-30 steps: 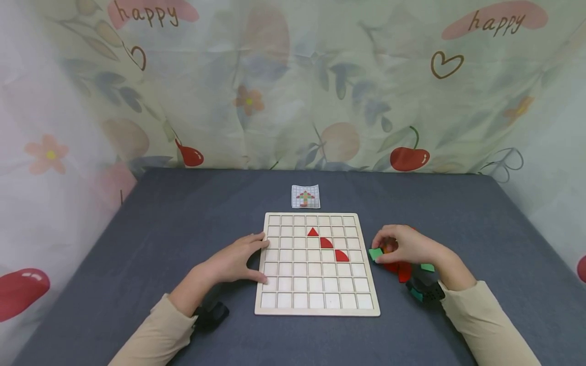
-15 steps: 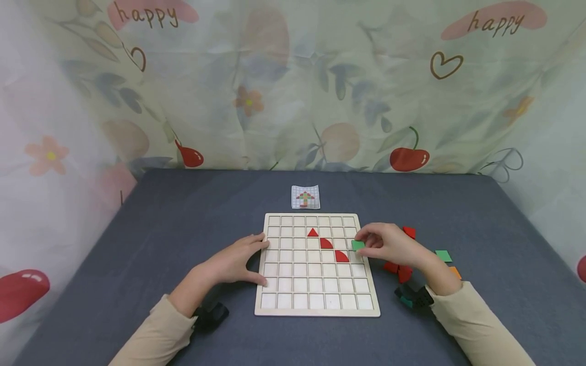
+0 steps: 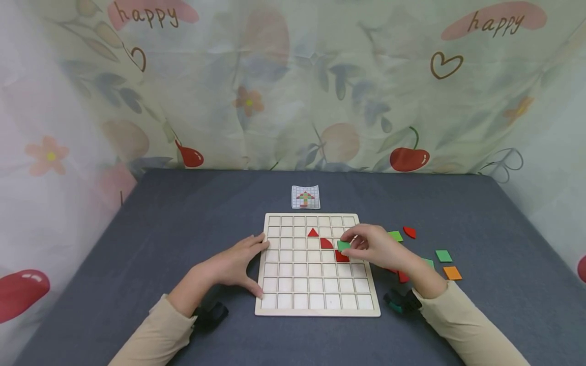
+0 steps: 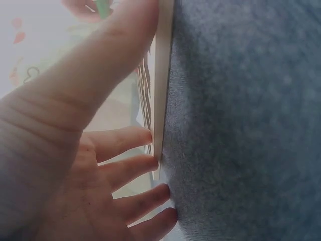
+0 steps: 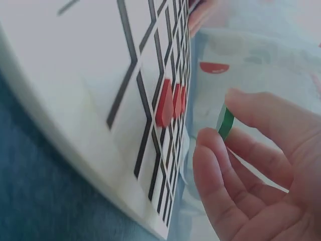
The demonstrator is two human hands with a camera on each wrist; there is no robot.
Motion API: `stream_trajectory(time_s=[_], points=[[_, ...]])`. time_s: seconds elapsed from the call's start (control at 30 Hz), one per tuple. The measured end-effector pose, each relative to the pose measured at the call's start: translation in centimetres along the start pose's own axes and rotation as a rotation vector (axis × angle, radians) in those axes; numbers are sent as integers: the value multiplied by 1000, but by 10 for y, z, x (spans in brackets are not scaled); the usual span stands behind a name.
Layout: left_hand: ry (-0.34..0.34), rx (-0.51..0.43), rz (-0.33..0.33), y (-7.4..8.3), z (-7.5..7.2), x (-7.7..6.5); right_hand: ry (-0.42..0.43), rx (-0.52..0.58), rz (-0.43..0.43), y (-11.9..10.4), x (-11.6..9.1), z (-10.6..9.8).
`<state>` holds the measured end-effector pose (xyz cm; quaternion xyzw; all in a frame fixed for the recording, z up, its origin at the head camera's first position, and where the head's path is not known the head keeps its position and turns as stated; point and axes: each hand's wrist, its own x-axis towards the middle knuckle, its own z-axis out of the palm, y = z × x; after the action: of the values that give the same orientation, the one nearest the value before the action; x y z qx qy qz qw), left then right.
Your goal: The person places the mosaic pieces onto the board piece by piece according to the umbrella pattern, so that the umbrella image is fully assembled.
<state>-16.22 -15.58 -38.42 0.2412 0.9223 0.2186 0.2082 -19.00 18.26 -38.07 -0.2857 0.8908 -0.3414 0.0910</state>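
A wooden grid board (image 3: 300,284) lies flat on the table. In its cells sit a red triangle (image 3: 313,232) and two red quarter-circle tiles (image 3: 326,243), one partly covered by what the right hand carries. My right hand (image 3: 377,247) pinches a green square tile (image 3: 343,246) between thumb and fingertips above the board's right part. In the right wrist view that green tile (image 5: 225,122) is seen edge-on, apart from the grid. My left hand (image 3: 235,262) rests at the board's left edge, fingers extended and thumb spread, touching the rim (image 4: 163,75) in the left wrist view.
Behind the board lies a small pattern card (image 3: 305,197). Loose tiles lie right of the board: a light green square (image 3: 396,236), a red quarter circle (image 3: 410,232), a green square (image 3: 443,255) and an orange square (image 3: 452,273). My right forearm partly covers more tiles.
My right hand has lifted the green square tile from the loose pile and carried it left over the board. My left hand stays at the edge, its thumb shifting slightly.
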Motion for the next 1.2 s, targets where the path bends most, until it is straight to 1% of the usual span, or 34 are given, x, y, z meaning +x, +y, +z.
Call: stream_trajectory(time_s=[0.43,0.67,0.77,0.97,1.2], points=[[-3,-1,-20,2,0,1,-8,-55,8,-14,8,13],[0,3,-15,3,0,1,-8,-122,5,-19,13,21],[0,1,-12,2,0,1,-23,-130,50,-23,15,24],[4,2,-9,2,0,1,-34,-185,139,-31,19,30],[5,-4,-6,1,1,0,-17,-211,159,-32,20,33]])
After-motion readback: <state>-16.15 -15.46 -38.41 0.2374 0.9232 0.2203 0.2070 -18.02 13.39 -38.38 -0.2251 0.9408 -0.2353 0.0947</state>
